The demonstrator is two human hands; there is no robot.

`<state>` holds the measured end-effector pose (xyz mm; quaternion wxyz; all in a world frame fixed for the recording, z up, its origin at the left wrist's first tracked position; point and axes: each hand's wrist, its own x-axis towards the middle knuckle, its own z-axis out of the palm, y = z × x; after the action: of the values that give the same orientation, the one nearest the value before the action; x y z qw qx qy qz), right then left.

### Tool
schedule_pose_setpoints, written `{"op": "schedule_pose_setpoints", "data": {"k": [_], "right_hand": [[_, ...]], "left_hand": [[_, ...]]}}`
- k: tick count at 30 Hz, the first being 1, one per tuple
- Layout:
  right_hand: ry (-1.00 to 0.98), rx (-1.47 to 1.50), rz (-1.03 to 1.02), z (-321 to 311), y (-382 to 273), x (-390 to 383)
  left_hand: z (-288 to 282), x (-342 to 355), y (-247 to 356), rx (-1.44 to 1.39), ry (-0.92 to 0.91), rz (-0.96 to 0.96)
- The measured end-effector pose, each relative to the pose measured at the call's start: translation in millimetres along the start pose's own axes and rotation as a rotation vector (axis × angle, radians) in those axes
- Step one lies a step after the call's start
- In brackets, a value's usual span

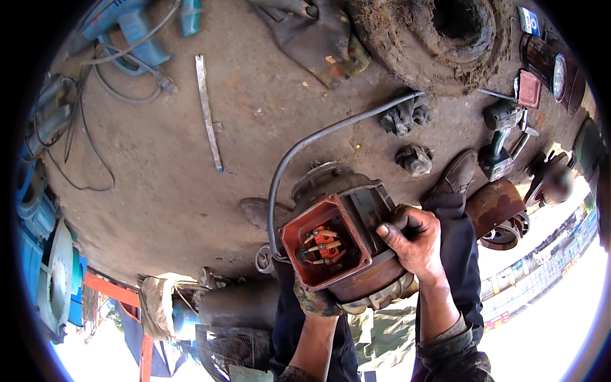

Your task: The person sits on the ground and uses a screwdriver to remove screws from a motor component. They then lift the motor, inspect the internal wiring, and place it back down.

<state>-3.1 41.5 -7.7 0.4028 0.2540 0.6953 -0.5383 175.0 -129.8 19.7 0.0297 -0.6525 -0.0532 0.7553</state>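
A: Start at your far left. What lies there?

B: Taking clock directions from the motor (375, 274), a blue power tool (135, 37) lies well apart, between ten and eleven, its cord looped beside it. Nearer you, on the same line, a thin metal strip (203, 108) lies on the ground (165, 184).

A: And your left hand?

B: Your left hand (315, 299), in a mottled glove, is at seven o'clock, against the motor's lower side. Its fingers are hidden, so I cannot tell how they are closed.

A: Where is the motor itself?

B: Between your shoes, tilted so its open terminal box (286, 239) shows brass-coloured posts on a red block. A grey cable (318, 132) leaves the box's left side and arcs up towards one o'clock.

A: Your right hand?

B: Your right hand (417, 242), bare, sits at three o'clock, fingers curled inward, thumb against the motor's dark side. I cannot tell whether it pinches anything. Further off, at two o'clock, lies a cordless drill (499, 143).
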Motion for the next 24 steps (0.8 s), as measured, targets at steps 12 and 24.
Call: {"op": "schedule_pose_setpoints", "data": {"k": [12, 24], "right_hand": [[-0.037, 0.090, 0.045, -35.0, 25.8, 24.8], [-0.127, -0.161, -0.244, -47.8, 50.3, 28.4]], "left_hand": [[-48.9, 26.9, -56.0, -0.080, -0.096, 0.035], [-49.7, 36.6, -87.3, -0.148, -0.177, 0.088]]}}
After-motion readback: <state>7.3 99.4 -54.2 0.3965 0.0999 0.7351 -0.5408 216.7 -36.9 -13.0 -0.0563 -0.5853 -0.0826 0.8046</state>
